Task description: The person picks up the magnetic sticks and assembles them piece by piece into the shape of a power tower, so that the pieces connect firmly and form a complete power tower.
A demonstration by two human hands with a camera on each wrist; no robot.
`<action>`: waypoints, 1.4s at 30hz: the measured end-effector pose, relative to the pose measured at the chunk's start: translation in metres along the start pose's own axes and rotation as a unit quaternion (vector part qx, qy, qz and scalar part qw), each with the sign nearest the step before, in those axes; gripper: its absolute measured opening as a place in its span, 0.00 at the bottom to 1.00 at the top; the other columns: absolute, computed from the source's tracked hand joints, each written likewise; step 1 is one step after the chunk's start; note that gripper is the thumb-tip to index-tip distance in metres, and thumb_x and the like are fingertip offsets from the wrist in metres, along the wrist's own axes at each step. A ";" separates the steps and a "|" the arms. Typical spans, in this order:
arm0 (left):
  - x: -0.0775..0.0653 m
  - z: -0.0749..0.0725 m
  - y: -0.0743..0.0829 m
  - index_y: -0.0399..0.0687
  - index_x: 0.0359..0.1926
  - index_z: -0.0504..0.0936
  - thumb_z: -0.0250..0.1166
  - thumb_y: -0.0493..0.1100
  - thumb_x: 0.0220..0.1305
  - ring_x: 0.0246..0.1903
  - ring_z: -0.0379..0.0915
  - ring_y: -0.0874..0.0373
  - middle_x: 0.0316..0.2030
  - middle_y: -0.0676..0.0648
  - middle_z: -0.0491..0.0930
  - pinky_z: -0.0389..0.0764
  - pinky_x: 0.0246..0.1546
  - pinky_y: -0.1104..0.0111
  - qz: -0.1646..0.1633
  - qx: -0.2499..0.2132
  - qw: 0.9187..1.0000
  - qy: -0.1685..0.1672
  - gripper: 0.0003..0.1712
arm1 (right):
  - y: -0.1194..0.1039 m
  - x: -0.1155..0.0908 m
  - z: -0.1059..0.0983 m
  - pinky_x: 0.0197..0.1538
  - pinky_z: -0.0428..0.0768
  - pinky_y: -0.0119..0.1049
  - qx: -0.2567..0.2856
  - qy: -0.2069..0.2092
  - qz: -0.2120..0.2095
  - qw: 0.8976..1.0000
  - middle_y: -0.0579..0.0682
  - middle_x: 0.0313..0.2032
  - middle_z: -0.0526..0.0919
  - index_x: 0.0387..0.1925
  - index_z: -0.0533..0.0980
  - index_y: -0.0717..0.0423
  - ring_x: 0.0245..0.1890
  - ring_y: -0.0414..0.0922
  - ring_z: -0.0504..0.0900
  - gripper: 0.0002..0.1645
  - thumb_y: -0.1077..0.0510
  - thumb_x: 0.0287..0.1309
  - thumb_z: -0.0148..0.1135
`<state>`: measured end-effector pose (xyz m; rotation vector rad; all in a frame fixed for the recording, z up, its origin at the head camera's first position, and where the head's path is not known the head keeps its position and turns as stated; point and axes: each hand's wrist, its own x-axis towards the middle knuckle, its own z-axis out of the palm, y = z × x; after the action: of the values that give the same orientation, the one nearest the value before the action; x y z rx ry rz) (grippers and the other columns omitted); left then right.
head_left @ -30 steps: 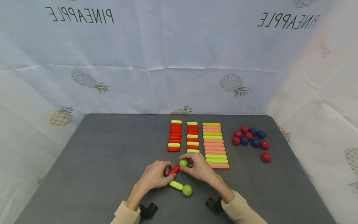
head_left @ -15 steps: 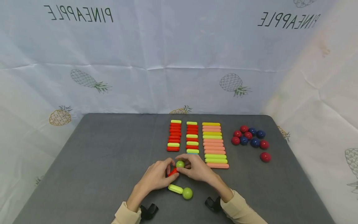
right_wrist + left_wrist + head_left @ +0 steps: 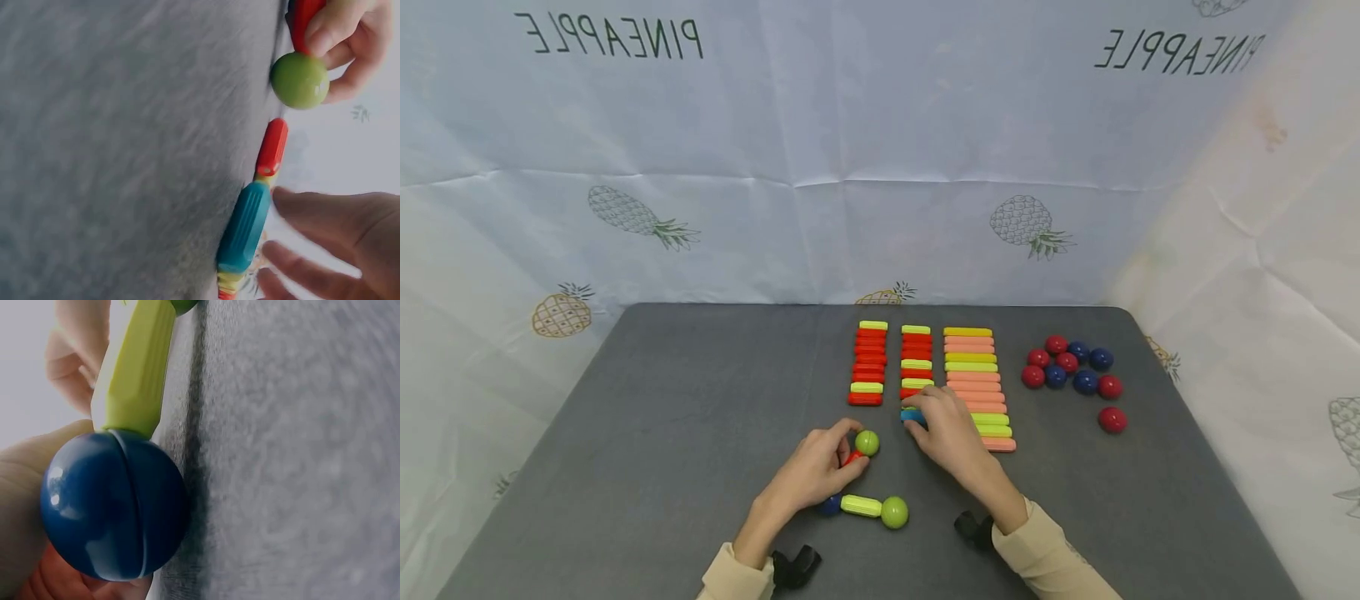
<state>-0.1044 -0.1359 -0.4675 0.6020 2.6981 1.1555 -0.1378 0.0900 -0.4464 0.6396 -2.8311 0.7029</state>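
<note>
My left hand (image 3: pixel 815 471) grips a short red rod (image 3: pixel 852 457), which has a green ball (image 3: pixel 867 442) on its far end. In the right wrist view that red rod (image 3: pixel 306 22) shows between thumb and fingers. Beneath the left hand a lime rod (image 3: pixel 861 505) lies on the table, joined to a blue ball (image 3: pixel 112 506) at one end and another green ball (image 3: pixel 895 512) at the other. My right hand (image 3: pixel 953 435) is over the near end of the middle rod column, thumb and fingers spread beside a blue rod (image 3: pixel 245 228).
On the dark grey table (image 3: pixel 700 400), a column of short red and lime rods (image 3: pixel 869 360) stands left of the middle column (image 3: pixel 916 350). A column of longer pink, yellow and lime rods (image 3: pixel 973 387) lies to the right. Farther right are several red and blue balls (image 3: pixel 1066 363).
My right hand has let go of the green ball and moved up and right to the blue rod. The left hand has drawn the red rod and ball slightly left. The lime rod has turned.
</note>
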 end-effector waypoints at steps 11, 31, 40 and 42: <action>-0.001 -0.001 -0.001 0.43 0.56 0.79 0.69 0.42 0.67 0.13 0.63 0.72 0.23 0.56 0.75 0.69 0.17 0.75 -0.009 -0.004 1.000 0.007 0.18 | 0.004 0.000 0.003 0.40 0.81 0.40 -0.029 -0.032 0.020 0.999 0.52 0.34 0.87 0.39 0.89 0.58 0.33 0.47 0.80 0.12 0.64 0.50 0.79; -0.001 -0.001 -0.001 0.43 0.55 0.76 0.69 0.39 0.66 0.14 0.62 0.73 0.22 0.54 0.74 0.68 0.18 0.77 0.006 -0.008 0.999 0.031 0.19 | -0.007 -0.015 -0.011 0.27 0.77 0.26 0.267 -0.179 0.032 0.946 0.48 0.27 0.87 0.44 0.86 0.65 0.22 0.33 0.78 0.14 0.59 0.60 0.73; -0.002 0.000 -0.001 0.44 0.56 0.75 0.69 0.38 0.66 0.14 0.62 0.73 0.23 0.53 0.74 0.69 0.18 0.76 0.015 -0.016 0.999 0.036 0.20 | -0.012 -0.018 -0.003 0.22 0.71 0.24 0.269 -0.196 0.038 0.942 0.48 0.22 0.86 0.43 0.87 0.66 0.18 0.32 0.76 0.13 0.60 0.59 0.72; -0.002 0.000 0.000 0.45 0.56 0.75 0.69 0.39 0.66 0.14 0.62 0.72 0.24 0.53 0.74 0.70 0.18 0.76 0.012 -0.019 0.999 0.033 0.20 | -0.013 -0.018 -0.001 0.21 0.70 0.24 0.271 -0.195 0.037 0.942 0.48 0.21 0.86 0.41 0.87 0.65 0.18 0.32 0.76 0.12 0.60 0.60 0.72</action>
<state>-0.1026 -0.1370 -0.4679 0.6028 2.7243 1.2509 -0.1160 0.0871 -0.4448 0.8296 -3.0202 1.5591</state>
